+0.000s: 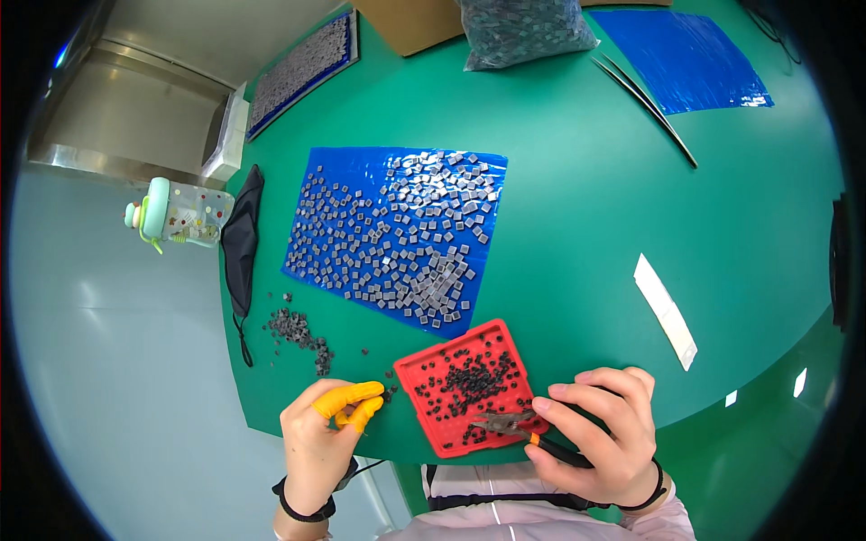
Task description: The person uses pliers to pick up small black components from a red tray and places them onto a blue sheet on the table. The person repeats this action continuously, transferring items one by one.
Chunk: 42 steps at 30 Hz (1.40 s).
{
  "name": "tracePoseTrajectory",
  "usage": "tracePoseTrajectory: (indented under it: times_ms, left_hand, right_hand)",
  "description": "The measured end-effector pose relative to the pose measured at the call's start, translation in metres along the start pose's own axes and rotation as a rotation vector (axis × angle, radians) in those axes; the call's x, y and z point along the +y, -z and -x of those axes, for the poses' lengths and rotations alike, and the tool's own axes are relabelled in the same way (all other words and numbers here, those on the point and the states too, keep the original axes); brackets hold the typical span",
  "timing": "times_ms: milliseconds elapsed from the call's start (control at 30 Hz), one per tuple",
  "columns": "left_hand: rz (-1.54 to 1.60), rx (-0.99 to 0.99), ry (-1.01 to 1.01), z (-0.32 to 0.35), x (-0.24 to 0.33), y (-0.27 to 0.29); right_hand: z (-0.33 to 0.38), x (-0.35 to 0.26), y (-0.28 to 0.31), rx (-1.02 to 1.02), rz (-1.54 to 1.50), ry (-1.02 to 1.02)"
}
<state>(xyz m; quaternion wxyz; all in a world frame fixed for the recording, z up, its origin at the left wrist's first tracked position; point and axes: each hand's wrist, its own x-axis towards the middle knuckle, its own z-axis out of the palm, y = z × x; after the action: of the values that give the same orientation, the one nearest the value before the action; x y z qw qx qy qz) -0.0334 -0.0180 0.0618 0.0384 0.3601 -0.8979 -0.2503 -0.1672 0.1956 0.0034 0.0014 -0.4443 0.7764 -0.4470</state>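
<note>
My left hand (323, 433), with yellow finger cots (347, 397) on thumb and forefinger, is pinched together at the left of the red tray (410, 368). Small dark bits show at its fingertips; which of them it grips, I cannot make out. In my right hand (603, 435) are cutting pliers (505, 422) with black and orange handles. Their metal head lies over the tray's lower right part, its jaws pointing left. Many tiny black parts (474, 380) are scattered in the tray, thickest in the middle.
Beyond the tray, a blue sheet (316, 180) bears many small grey squares. Dark scraps (293, 326) lie left, near a black mask (240, 239) and a bottle (194, 215). Tweezers (648, 106), a white strip (666, 311), a filled bag (528, 32) and another blue sheet (686, 59) lie farther out.
</note>
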Motion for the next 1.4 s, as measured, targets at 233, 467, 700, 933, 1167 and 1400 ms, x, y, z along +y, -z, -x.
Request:
tracePoseTrajectory:
  times_ms: [233, 467, 700, 933, 1167, 1400]
  left_hand:
    - [0.060, 0.175, -0.137, 0.013, -0.011, -0.003]
    - [0.776, 0.060, -0.208, 0.034, 0.021, -0.035]
    - [1.257, 0.007, -0.069, 0.028, 0.023, -0.055]
    - [1.404, 0.007, -0.083, 0.031, 0.023, -0.065]
    - [1.313, 0.064, -0.064, 0.029, 0.027, -0.062]
    - [1.321, -0.145, -0.029, 0.033, 0.013, -0.058]
  right_hand:
    - [0.000, 0.000, 0.001, 0.023, -0.006, -0.013]
    - [-0.002, 0.001, 0.003, 0.037, -0.199, 0.016]
    - [0.000, 0.003, 0.002, 0.002, -0.252, 0.062]
    - [0.003, 0.001, 0.001, 0.013, -0.211, 0.030]
    - [0.006, 0.002, 0.001, 0.012, -0.156, 0.039]
    - [0.005, 0.002, 0.001, 0.016, -0.186, 0.024]
